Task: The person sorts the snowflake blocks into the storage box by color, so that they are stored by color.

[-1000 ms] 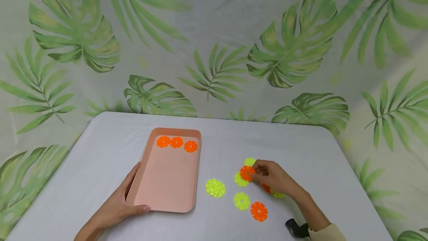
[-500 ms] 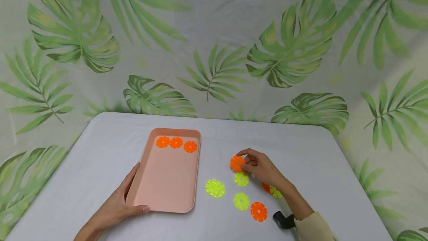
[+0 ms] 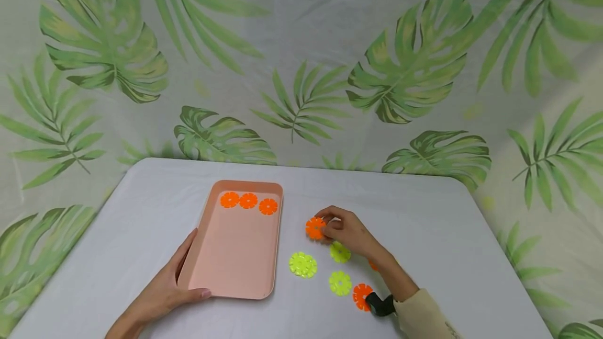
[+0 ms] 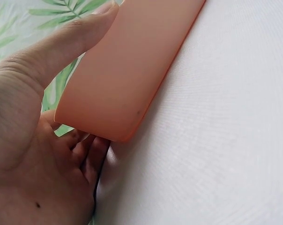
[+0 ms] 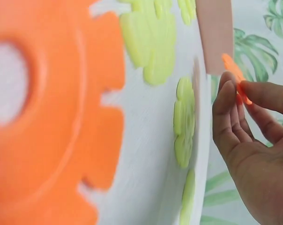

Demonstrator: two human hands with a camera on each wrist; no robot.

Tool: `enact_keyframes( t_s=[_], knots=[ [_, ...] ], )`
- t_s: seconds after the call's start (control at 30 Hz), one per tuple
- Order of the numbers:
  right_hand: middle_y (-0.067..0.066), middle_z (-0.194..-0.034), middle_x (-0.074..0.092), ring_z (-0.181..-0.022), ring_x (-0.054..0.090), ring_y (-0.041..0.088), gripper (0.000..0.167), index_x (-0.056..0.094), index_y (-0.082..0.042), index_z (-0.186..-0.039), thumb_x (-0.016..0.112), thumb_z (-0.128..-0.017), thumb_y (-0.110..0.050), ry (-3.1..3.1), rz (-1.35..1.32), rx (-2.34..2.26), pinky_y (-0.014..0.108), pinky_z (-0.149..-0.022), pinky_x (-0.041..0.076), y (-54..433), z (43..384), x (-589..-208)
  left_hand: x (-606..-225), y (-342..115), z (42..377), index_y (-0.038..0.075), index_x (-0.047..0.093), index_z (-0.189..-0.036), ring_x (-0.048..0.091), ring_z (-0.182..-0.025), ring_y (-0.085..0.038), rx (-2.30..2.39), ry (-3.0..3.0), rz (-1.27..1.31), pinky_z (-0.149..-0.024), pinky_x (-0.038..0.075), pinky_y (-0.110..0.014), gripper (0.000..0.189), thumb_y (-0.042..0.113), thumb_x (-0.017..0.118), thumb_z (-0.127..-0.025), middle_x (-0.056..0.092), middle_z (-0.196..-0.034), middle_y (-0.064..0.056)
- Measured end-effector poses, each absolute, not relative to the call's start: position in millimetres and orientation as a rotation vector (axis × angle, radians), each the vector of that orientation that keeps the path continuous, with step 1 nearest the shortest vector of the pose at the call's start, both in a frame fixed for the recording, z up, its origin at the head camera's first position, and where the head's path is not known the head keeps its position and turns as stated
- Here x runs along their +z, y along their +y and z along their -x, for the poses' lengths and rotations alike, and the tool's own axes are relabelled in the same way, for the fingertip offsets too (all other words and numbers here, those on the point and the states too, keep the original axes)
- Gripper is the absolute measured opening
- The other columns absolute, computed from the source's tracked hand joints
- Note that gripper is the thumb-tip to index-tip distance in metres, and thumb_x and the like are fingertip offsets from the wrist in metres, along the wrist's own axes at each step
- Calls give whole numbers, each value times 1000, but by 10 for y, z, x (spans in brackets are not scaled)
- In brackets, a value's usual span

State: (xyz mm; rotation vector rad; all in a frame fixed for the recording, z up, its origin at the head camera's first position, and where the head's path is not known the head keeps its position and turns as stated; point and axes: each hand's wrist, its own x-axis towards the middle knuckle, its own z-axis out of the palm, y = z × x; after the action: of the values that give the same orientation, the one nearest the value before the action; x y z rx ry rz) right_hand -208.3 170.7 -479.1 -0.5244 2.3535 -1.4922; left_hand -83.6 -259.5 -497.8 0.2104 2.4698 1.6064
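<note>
My left hand [image 3: 162,291] grips the near left corner of a pink rectangular tray [image 3: 231,255]. In the left wrist view, the thumb lies along one wall of the tray [image 4: 127,70] and the fingers are partly hidden behind it. Three orange notched discs [image 3: 248,201] lie in a row at the tray's far end. To the right of the tray, my right hand [image 3: 352,232] pinches another orange notched disc [image 3: 314,229] between thumb and fingers. The right wrist view shows this disc [image 5: 229,64] edge-on at the fingertips, raised off the table.
Yellow-green notched discs [image 3: 303,265] overlap beside the tray; others [image 3: 340,283] lie farther right. An orange disc [image 3: 360,296] is partly covered by the black wrist device [image 3: 379,305]. Another orange piece [image 3: 372,264] shows behind the forearm. A leaf-patterned cloth [image 3: 301,67] hangs behind the white table [image 3: 400,198].
My right hand has carried the orange disc left toward the tray, away from the yellow-green discs. The left hand and the tray have stayed in place.
</note>
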Motion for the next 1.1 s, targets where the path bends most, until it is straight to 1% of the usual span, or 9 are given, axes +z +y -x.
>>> enact_keyframes(
  t_s=[0.1,0.17,0.33,0.43,0.57,0.73,0.83,1.0,1.1],
  knots=[
    [19,-114,64,-81,66,20,28,66,-5,-128,66,-100,-7,2368,570,-1507,24,-73,55,1630,2096,-4782,-4992,-2597,837,33,4,-169,43,-130,7,1616,2471,-216,-98,33,-6,122,16,88,-81,16,-174,-13],
    [20,-115,63,-81,66,22,28,66,-4,-128,66,-100,-6,2358,585,-1528,24,-72,55,1579,2109,-4768,-4995,-2599,840,34,4,-169,43,-130,6,1619,2470,-222,-98,33,-6,122,16,88,-81,17,-174,-13],
    [20,-110,63,-81,66,30,30,65,-5,-129,65,-100,-4,2305,573,-1582,28,-75,57,1444,2155,-4731,-5002,-2599,848,37,5,-168,43,-130,5,1618,2472,-233,-98,34,-7,122,16,88,-81,17,-174,-11],
    [19,-109,63,-83,67,36,30,65,-5,-130,65,-100,-4,2286,586,-1601,32,-78,59,1352,2186,-4699,-5000,-2595,847,37,5,-168,43,-131,6,1617,2472,-225,-98,33,-6,122,17,88,-81,17,-174,-10],
    [20,-108,64,-85,68,43,31,65,-5,-131,65,-100,-3,2269,604,-1623,42,-82,61,1234,2218,-4645,-4981,-2585,838,38,5,-168,42,-131,6,1615,2468,-206,-98,33,-6,122,17,88,-81,17,-175,-10],
    [19,-108,66,-89,69,48,32,65,-7,-131,64,-99,-1,2251,598,-1635,52,-86,60,1080,2260,-4591,-4959,-2581,828,37,5,-168,41,-131,8,1607,2466,-191,-98,33,-6,122,18,89,-81,16,-175,-10],
    [17,-106,66,-89,69,50,33,66,-6,-130,63,-98,1,2253,605,-1624,55,-86,60,986,2280,-4562,-4960,-2581,828,36,4,-169,40,-130,9,1601,2467,-186,-97,32,-5,123,19,89,-81,15,-175,-11],
    [20,-107,65,-88,69,49,35,65,-1,-131,62,-96,6,2233,640,-1625,56,-85,60,821,2310,-4509,-4974,-2581,833,34,5,-169,38,-130,12,1590,2477,-184,-97,31,-5,123,19,89,-81,14,-175,-11],
    [22,-111,63,-85,71,41,33,64,2,-130,63,-97,6,2229,661,-1635,54,-84,61,727,2334,-4495,-4982,-2582,840,35,5,-169,41,-129,10,1599,2476,-190,-98,33,-5,122,18,89,-81,16,-175,-10]
  ],
)
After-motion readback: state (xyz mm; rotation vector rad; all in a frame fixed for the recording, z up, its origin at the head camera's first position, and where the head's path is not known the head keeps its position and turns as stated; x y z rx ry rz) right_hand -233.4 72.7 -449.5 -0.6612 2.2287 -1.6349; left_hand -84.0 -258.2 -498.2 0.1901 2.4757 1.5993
